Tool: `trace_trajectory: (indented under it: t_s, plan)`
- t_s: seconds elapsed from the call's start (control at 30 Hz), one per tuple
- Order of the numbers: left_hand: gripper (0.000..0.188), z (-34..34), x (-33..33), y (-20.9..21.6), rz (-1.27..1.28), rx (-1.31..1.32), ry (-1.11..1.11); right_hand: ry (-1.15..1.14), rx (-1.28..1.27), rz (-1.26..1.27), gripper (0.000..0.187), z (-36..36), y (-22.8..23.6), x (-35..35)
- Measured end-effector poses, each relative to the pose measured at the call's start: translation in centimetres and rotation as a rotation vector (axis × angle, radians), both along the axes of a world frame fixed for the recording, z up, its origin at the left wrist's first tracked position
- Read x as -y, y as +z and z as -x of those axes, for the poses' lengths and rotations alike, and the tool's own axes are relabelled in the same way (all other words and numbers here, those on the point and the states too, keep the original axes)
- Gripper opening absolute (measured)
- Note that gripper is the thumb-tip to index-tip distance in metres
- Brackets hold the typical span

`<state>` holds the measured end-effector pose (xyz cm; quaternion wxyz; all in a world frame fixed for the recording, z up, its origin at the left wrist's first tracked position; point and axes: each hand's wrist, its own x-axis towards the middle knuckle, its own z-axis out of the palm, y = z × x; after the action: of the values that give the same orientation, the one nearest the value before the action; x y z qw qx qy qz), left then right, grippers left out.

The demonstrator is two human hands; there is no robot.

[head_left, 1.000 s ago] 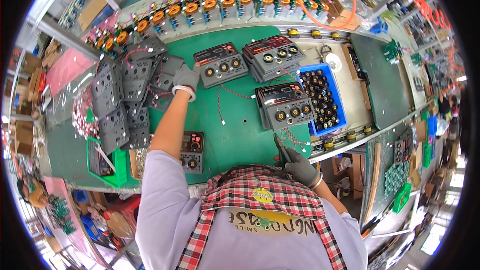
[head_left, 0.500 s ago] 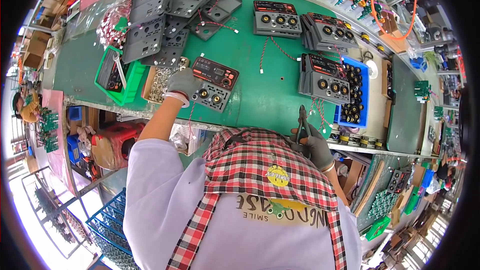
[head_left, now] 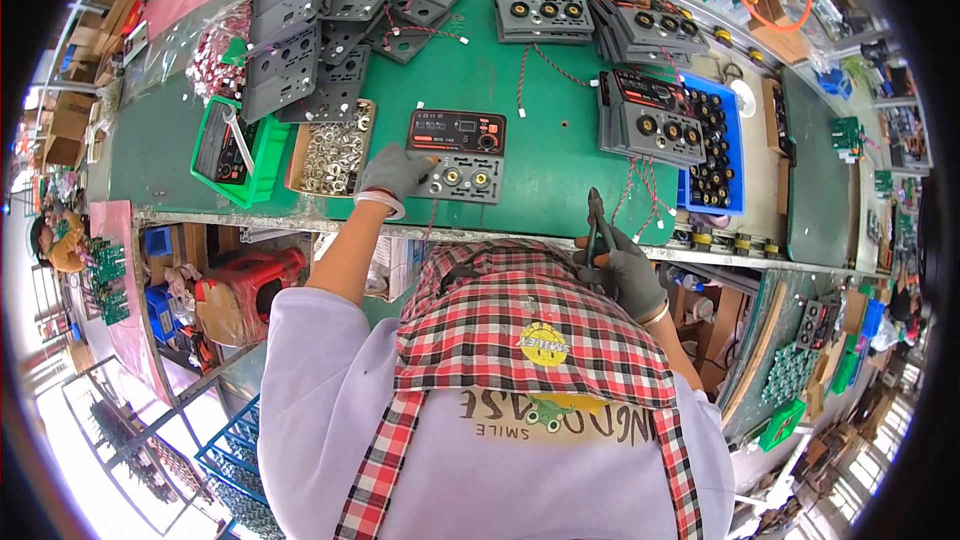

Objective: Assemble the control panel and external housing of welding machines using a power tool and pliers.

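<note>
A dark grey control panel (head_left: 458,132) with a black and red face lies on the green bench in front of me, its lower half carrying brass-coloured round fittings. Over its lower left corner is my left hand (head_left: 396,172), gloved in grey, with its fingers drawn together; whatever they pinch is hidden. The panel's leftmost fitting is covered by these fingers. At the bench's front edge my right hand (head_left: 632,282), also gloved, is closed round dark pliers (head_left: 597,218) whose jaws point away from me.
Left of the panel stand a cardboard box of metal nuts (head_left: 335,155) and a green bin (head_left: 262,175) holding a wrench (head_left: 240,140). Bare grey panels (head_left: 285,70) are heaped behind. Finished-looking panels (head_left: 650,120) with twisted wires are stacked right, beside a blue tray (head_left: 738,140) of black knobs.
My left hand has shifted right from beside the nut box onto the panel. The panel has turned from slanted to nearly square with me. My right hand still holds the pliers.
</note>
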<state>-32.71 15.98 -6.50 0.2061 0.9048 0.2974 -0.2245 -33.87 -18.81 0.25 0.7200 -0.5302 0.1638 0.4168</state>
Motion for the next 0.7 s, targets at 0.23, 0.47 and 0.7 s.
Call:
trace_trajectory:
  t_s: [0.23, 0.47, 0.7]
  plan:
    - [0.061, 0.3, 2.1, -1.6, 0.029, 0.068, 0.115, 0.032, 0.012, 0.004, 0.061, 0.4, 0.3, -0.3]
    - [0.064, 0.2, 2.3, -0.4, 0.165, 0.130, 0.128, 0.074, 0.017, 0.038, 0.057, 0.5, 0.3, -0.1]
    - [0.037, 0.3, 3.3, -1.5, 1.271, 0.467, 0.561, 0.071, 0.007, -0.012, 0.057, 0.0, 0.5, -0.2]
